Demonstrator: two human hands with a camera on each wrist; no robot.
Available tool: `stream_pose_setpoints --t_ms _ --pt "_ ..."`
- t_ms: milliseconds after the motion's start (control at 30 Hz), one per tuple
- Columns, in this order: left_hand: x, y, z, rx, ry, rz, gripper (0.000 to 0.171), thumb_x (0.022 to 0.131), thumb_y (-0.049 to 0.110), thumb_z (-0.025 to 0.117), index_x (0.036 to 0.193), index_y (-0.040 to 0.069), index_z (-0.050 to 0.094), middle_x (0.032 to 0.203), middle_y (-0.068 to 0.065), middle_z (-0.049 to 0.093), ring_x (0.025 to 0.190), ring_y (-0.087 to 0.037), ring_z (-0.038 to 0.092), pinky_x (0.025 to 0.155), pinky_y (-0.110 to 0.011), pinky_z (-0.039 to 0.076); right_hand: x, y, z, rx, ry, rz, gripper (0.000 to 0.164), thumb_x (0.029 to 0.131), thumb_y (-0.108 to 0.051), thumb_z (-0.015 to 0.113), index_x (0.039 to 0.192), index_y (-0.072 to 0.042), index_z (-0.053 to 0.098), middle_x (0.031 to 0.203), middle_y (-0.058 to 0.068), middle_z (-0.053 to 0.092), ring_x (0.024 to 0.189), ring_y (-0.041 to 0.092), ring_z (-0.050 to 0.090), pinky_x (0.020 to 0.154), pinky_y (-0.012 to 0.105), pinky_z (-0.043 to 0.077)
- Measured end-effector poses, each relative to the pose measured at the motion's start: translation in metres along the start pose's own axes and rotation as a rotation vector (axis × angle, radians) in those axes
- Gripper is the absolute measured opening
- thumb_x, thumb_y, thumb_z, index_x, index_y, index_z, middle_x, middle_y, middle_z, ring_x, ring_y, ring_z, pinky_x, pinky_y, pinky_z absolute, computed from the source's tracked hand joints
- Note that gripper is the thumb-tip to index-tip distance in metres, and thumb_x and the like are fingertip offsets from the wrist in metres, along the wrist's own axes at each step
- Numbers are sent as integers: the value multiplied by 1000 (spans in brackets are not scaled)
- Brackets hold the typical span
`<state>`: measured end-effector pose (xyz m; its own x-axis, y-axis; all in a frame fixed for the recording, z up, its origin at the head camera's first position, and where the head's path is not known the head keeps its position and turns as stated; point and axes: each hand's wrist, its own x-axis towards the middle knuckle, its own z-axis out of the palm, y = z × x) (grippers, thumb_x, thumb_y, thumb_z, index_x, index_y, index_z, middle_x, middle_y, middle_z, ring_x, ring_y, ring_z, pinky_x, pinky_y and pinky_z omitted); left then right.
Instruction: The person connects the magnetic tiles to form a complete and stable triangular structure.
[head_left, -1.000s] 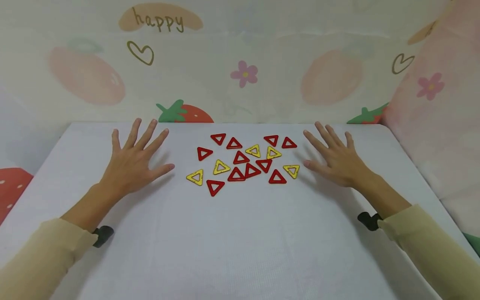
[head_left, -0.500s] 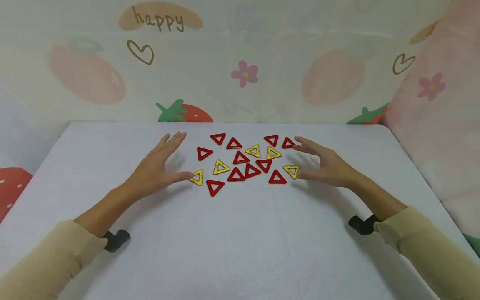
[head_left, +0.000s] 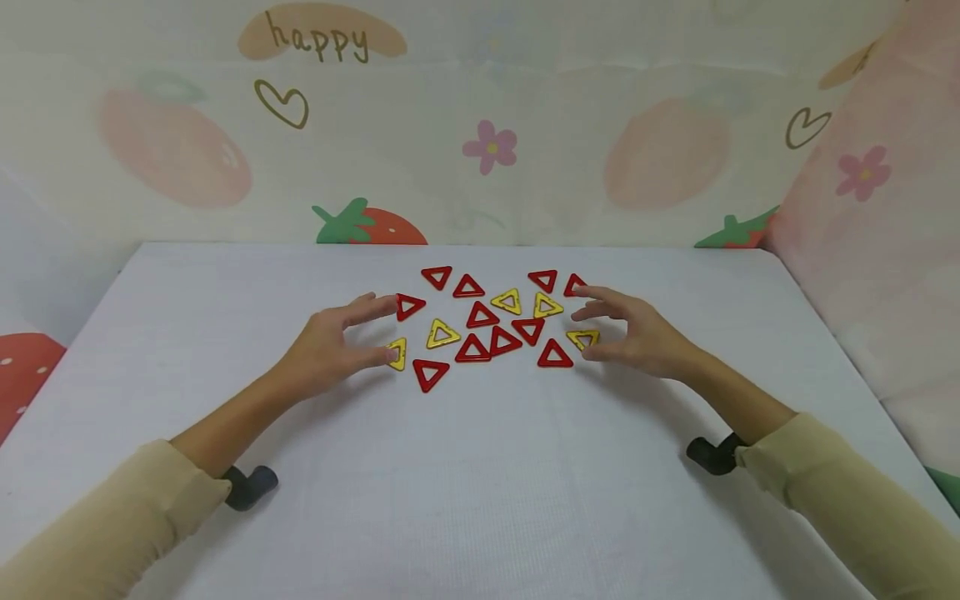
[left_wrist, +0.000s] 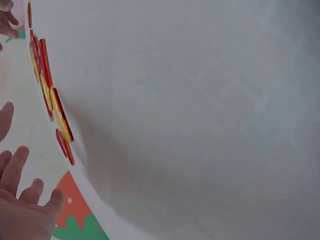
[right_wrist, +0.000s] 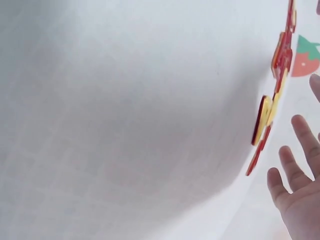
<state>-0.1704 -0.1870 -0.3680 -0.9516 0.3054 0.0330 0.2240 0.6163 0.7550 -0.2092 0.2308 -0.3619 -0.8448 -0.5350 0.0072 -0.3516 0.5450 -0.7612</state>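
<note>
Several red and yellow triangular frames lie flat and scattered at the middle of the white table. My left hand (head_left: 330, 342) hovers at their left side, fingers parted from the thumb, holding nothing. Its thumb partly covers a yellow triangle (head_left: 401, 354), and its fingertips come up to a red triangle (head_left: 409, 307). At the right side my right hand (head_left: 637, 333) is held the same way, with nothing in it. Its thumb overlaps a yellow triangle (head_left: 577, 337) and its fingers overlap a red triangle (head_left: 573, 283). In both wrist views the fingers appear apart and relaxed, above the table.
The white table (head_left: 480, 483) stretches in front of both arms. Behind it hangs a printed cloth (head_left: 555, 100) with strawberries and flowers, and a pink printed cloth (head_left: 885, 275) borders the right side. Dark wrist devices (head_left: 251, 487) show below both cuffs.
Both hands have moved inward toward the triangles, the left one farther. Their widely spread fingers have come closer together, facing the thumbs. The triangles have stayed in place.
</note>
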Motion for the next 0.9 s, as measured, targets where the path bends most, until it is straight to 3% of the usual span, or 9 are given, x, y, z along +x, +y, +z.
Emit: stream_pose_setpoints --t_ms 133,533,733,900 --pt "1 0 4 -1 -31 -4 60 89 16 76 144 14 54 151 -12 46 148 -28 28 106 -56 40 2 -1 5 -18 -15 7 75 84 -6 78 149 -10 41 123 11 68 133 34 46 111 67 23" --pt "3 -2 16 -25 -103 53 46 86 9 78 130 10 66 128 -6 67 145 -27 34 115 -51 30 3 -5 16 -83 -16 19 67 82 -6 80 142 -9 50 114 9 69 124 32 53 108 62 33" --pt "4 -2 20 -34 -112 85 45 83 7 80 127 6 67 126 -7 68 142 -31 40 113 -48 33 4 -4 21 -149 -28 42 58 82 -11 81 135 -11 59 117 6 69 121 27 55 105 55 41" --pt "5 0 23 -14 -130 73 46 84 8 79 128 8 67 127 -6 67 141 -31 40 109 -47 40 4 -7 21 -184 -40 47 55 81 -10 81 133 -10 61 122 6 67 122 26 55 106 54 41"
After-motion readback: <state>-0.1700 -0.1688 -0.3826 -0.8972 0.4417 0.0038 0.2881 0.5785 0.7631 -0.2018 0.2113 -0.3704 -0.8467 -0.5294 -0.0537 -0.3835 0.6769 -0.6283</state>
